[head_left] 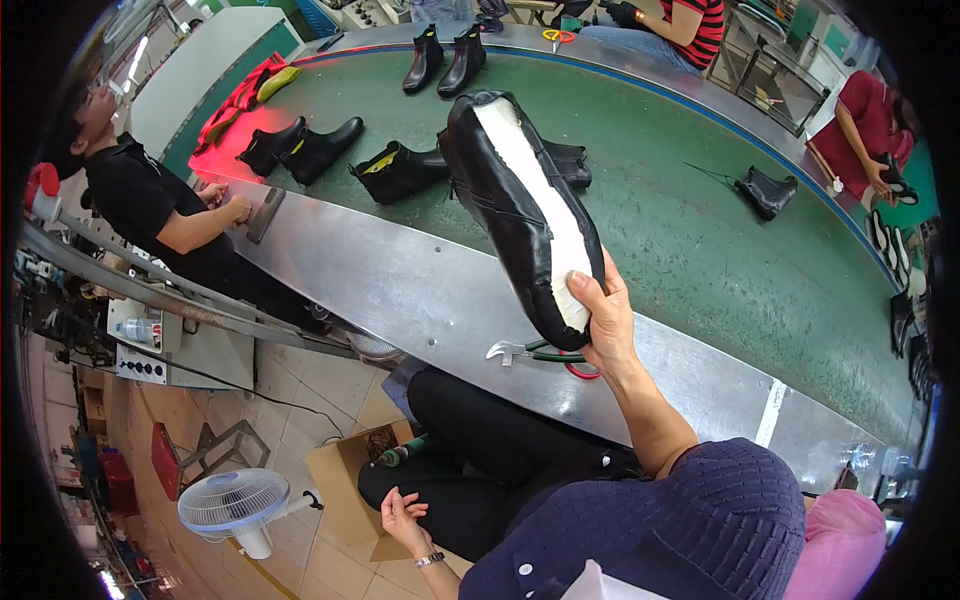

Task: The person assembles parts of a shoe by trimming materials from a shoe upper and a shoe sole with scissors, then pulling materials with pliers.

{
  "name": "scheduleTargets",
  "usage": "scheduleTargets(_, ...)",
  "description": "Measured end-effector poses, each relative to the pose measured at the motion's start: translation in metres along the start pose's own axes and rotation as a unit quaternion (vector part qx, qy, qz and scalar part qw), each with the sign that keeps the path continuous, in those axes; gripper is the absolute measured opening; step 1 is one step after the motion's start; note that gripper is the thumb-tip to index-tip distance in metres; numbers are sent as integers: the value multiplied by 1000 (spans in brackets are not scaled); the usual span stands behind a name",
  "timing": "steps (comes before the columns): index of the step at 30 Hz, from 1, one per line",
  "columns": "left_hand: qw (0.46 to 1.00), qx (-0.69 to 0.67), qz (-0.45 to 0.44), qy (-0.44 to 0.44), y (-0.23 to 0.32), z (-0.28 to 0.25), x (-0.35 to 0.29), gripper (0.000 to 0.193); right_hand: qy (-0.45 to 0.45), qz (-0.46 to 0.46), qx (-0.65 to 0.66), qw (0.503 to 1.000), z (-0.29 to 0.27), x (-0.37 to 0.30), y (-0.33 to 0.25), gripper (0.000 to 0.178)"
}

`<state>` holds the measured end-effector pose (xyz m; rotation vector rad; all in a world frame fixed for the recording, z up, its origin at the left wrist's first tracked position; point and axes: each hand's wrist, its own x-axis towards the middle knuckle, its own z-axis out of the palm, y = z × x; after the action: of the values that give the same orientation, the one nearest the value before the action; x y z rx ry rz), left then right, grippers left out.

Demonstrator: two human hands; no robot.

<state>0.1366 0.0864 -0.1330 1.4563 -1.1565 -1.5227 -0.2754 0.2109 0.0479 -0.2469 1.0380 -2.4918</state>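
My right hand (pixel 605 315) grips one end of a black leather boot (pixel 500 200), its thumb pressed on the white strip along the upturned underside. The boot is held up over the metal edge and the green work surface. Low over my lap is my left hand (pixel 404 518), its fingers loosely bent and apart, with nothing seen in them. Close to it, a green-handled tool (pixel 400 453) lies across my dark trousers. Pliers (pixel 510 352) with green and red handles rest on the metal edge beneath the boot, partly hidden by my right hand.
Several black ankle boots (pixel 398 175) stand or lie on the green conveyor surface (pixel 660 240). The metal edge (pixel 390 285) runs before me. A person in black (pixel 150 200) works at the left, another in dark red (pixel 860 125) at the far right. A fan (pixel 232 500) and a cardboard box (pixel 340 480) are on the left.
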Motion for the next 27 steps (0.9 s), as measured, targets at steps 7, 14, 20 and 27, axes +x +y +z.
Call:
scheduleTargets(7,1000,16,-3,-6,1,2,1,25,18,-41,-57,997,5,1,-2,65)
scheduleTargets(14,1000,10,-8,-5,0,0,0,25,20,-68,-93,993,1,2,1,67)
scheduleTargets(20,1000,8,-9,-5,4,5,-2,25,12,-36,-75,996,-10,2,1,60)
scheduleTargets(27,980,105,145,-83,109,98,-34,21,-34,124,24,991,-15,2,1,51)
